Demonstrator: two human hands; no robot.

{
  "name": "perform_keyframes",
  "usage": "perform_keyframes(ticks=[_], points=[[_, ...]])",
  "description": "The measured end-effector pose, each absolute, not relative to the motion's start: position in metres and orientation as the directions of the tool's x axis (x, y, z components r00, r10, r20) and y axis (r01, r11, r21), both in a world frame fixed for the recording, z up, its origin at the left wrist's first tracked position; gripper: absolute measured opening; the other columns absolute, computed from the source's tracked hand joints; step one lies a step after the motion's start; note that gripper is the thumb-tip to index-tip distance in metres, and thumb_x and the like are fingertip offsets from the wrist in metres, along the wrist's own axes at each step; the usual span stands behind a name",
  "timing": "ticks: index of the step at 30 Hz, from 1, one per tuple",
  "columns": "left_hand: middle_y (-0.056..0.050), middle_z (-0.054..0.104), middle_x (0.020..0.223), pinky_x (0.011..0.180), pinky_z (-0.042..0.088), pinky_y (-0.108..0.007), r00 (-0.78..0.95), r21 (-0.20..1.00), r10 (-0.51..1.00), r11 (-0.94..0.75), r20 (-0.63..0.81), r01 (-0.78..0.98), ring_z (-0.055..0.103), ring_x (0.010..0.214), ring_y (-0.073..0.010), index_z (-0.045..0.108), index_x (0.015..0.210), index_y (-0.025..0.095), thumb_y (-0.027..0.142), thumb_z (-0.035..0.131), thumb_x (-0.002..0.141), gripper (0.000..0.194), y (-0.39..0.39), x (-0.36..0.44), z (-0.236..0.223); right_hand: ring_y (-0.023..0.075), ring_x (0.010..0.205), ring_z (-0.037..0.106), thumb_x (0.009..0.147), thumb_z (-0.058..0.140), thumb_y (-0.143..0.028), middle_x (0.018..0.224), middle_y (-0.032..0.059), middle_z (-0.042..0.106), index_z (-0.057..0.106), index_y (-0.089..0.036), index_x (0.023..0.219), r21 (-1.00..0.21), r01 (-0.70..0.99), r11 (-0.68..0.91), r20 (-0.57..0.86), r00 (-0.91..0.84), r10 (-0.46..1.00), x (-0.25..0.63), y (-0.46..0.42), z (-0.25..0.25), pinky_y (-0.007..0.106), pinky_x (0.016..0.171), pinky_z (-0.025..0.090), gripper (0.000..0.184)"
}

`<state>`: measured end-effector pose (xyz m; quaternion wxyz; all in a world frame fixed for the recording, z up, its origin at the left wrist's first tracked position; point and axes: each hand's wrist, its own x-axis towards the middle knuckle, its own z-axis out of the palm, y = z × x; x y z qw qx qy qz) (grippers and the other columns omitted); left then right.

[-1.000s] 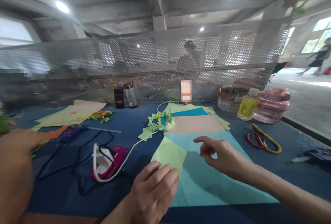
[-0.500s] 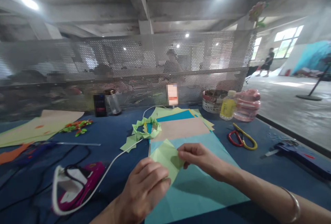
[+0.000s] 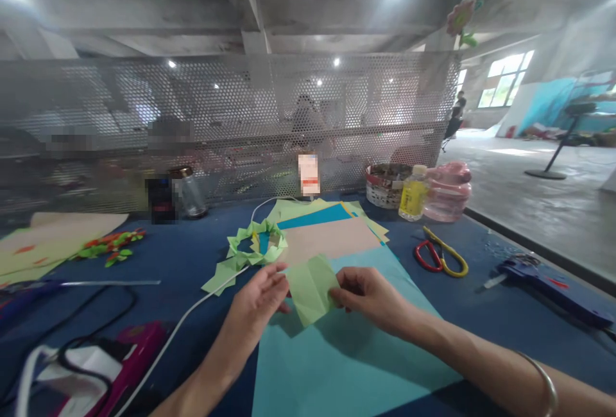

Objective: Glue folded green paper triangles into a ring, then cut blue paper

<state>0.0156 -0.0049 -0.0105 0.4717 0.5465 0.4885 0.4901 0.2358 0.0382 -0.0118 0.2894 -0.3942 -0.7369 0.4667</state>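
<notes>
A folded light green paper square (image 3: 312,287) is lifted just above a large turquoise sheet (image 3: 337,353). My left hand (image 3: 257,298) pinches its left edge and my right hand (image 3: 368,295) pinches its right edge; both hands are closed on it. Beyond the hands lies a ring of folded green paper pieces (image 3: 253,247) beside a stack of coloured sheets (image 3: 327,228).
Red and yellow scissors (image 3: 439,256) and a blue glue gun (image 3: 548,282) lie to the right. A yellow bottle (image 3: 409,200), a pink container (image 3: 445,191) and a jar (image 3: 188,192) stand by the perforated metal screen (image 3: 231,122). A pink device with cables (image 3: 96,365) sits lower left.
My right hand came down onto the green paper and took it. My left hand shifted from lying on the paper to pinching its left edge. The view swung right.
</notes>
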Motion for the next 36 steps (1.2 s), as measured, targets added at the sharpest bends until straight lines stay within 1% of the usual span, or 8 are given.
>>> perform_keyframes(ticks=[2, 5, 8, 15, 18, 23, 30, 36], points=[[-0.011, 0.067, 0.099, 0.063, 0.052, -0.028, 0.112, 0.999, 0.993, -0.039, 0.035, 0.031, 0.063, 0.082, -0.0205, 0.052, 0.118, 0.012, 0.054, 0.063, 0.078, 0.059, -0.006, 0.018, -0.01, 0.0093, 0.055, 0.045, 0.081, 0.055, -0.031, 0.059, -0.0036, 0.051, 0.055, -0.017, 0.069, -0.895, 0.342, 0.287, 0.065, -0.537, 0.841, 0.235, 0.037, -0.012, 0.022, 0.051, 0.034, 0.019], [-0.005, 0.067, 0.075, 0.056, 0.049, -0.024, 0.132, 0.996, 0.991, -0.024, 0.012, 0.09, 0.059, 0.062, -0.0142, 0.063, 0.089, 0.012, 0.052, 0.069, 0.073, 0.043, -0.007, 0.02, -0.011, 0.0086, 0.055, 0.038, 0.082, 0.056, -0.032, 0.058, -0.005, 0.045, 0.052, -0.017, 0.066, -0.869, 0.373, 0.324, 0.065, -0.564, 0.823, 0.234, 0.034, -0.01, 0.022, 0.05, 0.03, 0.022], [-0.002, 0.064, 0.061, 0.052, 0.047, -0.023, 0.097, 0.991, 0.995, 0.004, -0.017, 0.133, 0.055, 0.051, -0.0116, 0.064, 0.073, 0.013, 0.054, 0.071, 0.069, 0.041, -0.008, 0.019, -0.011, 0.0086, 0.055, 0.035, 0.082, 0.057, -0.033, 0.058, -0.0057, 0.041, 0.052, -0.017, 0.067, -0.859, 0.388, 0.335, 0.05, -0.588, 0.807, 0.232, 0.031, -0.006, 0.022, 0.05, 0.028, 0.022], [0.0, 0.063, 0.061, 0.05, 0.044, -0.022, 0.062, 0.98, 0.998, -0.027, 0.015, 0.199, 0.054, 0.051, -0.012, 0.064, 0.075, 0.014, 0.049, 0.067, 0.072, 0.035, -0.007, 0.007, -0.008, 0.0106, 0.06, 0.046, 0.086, 0.052, -0.028, 0.064, -0.0024, 0.055, 0.061, -0.018, 0.076, -0.792, 0.453, 0.409, 0.071, -0.597, 0.799, 0.233, 0.028, 0.002, 0.022, 0.056, 0.037, 0.016], [0.0, 0.064, 0.066, 0.052, 0.044, -0.022, -0.023, 0.959, 0.993, -0.106, 0.116, 0.264, 0.056, 0.056, -0.0133, 0.063, 0.083, 0.016, 0.045, 0.059, 0.08, 0.029, -0.008, -0.002, -0.007, 0.0147, 0.073, 0.057, 0.089, 0.047, -0.024, 0.083, 0.0027, 0.066, 0.065, -0.02, 0.089, -0.663, 0.521, 0.538, 0.198, -0.571, 0.796, 0.239, 0.035, 0.002, 0.026, 0.068, 0.043, 0.018], [0.0, 0.062, 0.067, 0.058, 0.044, -0.024, -0.034, 0.89, 0.98, -0.164, 0.197, 0.426, 0.059, 0.067, -0.0176, 0.063, 0.084, 0.019, 0.042, 0.049, 0.087, 0.028, -0.012, -0.011, -0.01, 0.0225, 0.098, 0.059, 0.09, 0.049, -0.028, 0.105, 0.0092, 0.064, 0.063, -0.021, 0.103, -0.451, 0.614, 0.648, 0.317, -0.569, 0.759, 0.253, 0.063, -0.002, 0.036, 0.087, 0.045, 0.02], [0.0, 0.062, 0.066, 0.058, 0.041, -0.024, 0.003, 0.744, 0.975, -0.171, 0.221, 0.646, 0.057, 0.063, -0.0171, 0.061, 0.077, 0.02, 0.038, 0.042, 0.089, 0.029, -0.016, -0.016, -0.008, 0.0355, 0.121, 0.045, 0.077, 0.067, -0.041, 0.128, 0.0155, 0.054, 0.056, -0.02, 0.125, -0.193, 0.782, 0.593, 0.042, -0.598, 0.801, 0.256, 0.108, 0.016, 0.047, 0.097, 0.037, 0.054], [-0.005, 0.067, 0.08, 0.067, 0.04, -0.029, 0.052, 0.6, 0.994, -0.1, 0.097, 0.794, 0.062, 0.077, -0.022, 0.058, 0.088, 0.021, 0.03, 0.032, 0.092, 0.028, -0.02, -0.019, 0.0, 0.0343, 0.102, 0.056, 0.058, 0.078, -0.052, 0.102, 0.0119, 0.066, 0.062, -0.019, 0.112, -0.189, 0.781, 0.595, -0.123, -0.62, 0.775, 0.25, 0.134, 0.028, 0.039, 0.08, 0.043, 0.066]])
